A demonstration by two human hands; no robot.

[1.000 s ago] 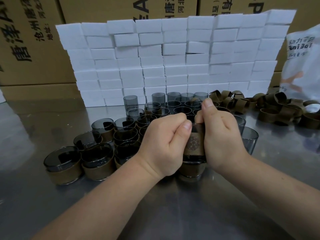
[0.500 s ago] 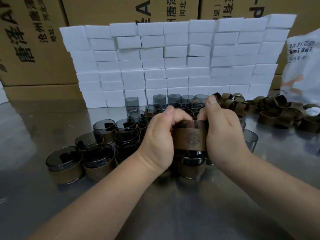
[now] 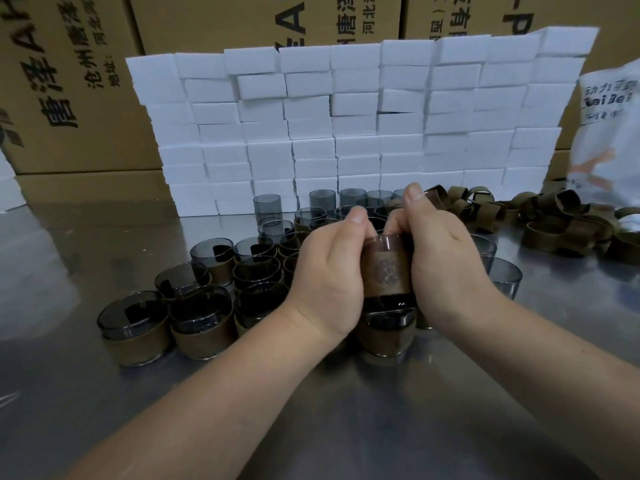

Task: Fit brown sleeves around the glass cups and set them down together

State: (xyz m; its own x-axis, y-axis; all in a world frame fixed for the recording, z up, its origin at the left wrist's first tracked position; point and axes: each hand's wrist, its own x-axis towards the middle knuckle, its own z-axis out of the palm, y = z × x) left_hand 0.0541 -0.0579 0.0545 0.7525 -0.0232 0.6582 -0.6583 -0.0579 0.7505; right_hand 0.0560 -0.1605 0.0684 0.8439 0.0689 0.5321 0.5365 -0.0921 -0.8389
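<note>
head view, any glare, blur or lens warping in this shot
In the head view, the wide lens bows the white block wall and tilts the cardboard boxes outward; the steel table carries pale hazy reflections at left; the left hand, right hand and the sleeved cup between them look slightly soft, its emblem smeared.

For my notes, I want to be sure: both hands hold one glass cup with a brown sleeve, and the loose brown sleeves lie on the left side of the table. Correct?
Not quite. The head view shows the loose brown sleeves on the right side of the table. The left hand and right hand do hold the sleeved glass cup.
</note>
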